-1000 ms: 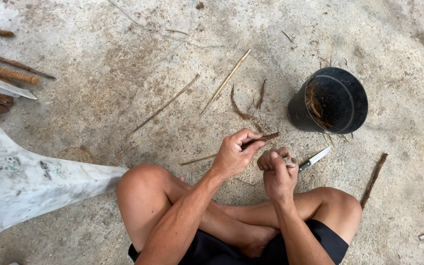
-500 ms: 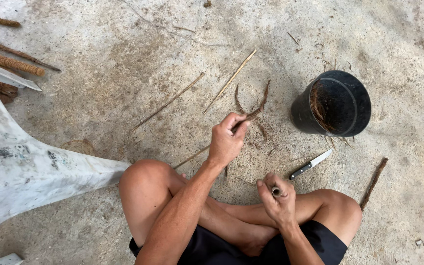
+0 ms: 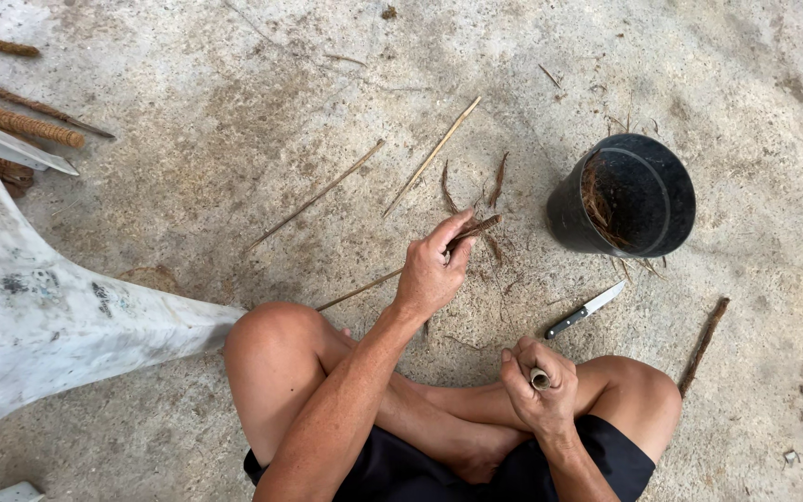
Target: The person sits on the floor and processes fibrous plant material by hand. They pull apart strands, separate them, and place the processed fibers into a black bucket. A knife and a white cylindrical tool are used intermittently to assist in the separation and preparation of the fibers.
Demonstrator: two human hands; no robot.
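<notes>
— Nearest the crossed legs?
— The right hand, fingers curled tight around a short pale stick stub.
— And toward the black bucket?
— A knife lies flat on the rough concrete between hand and bucket. Left of the bucket, the left hand pinches a thin brown fibrous strip between thumb and fingers. Slim pale sticks lie further left, nothing covering them.
</notes>
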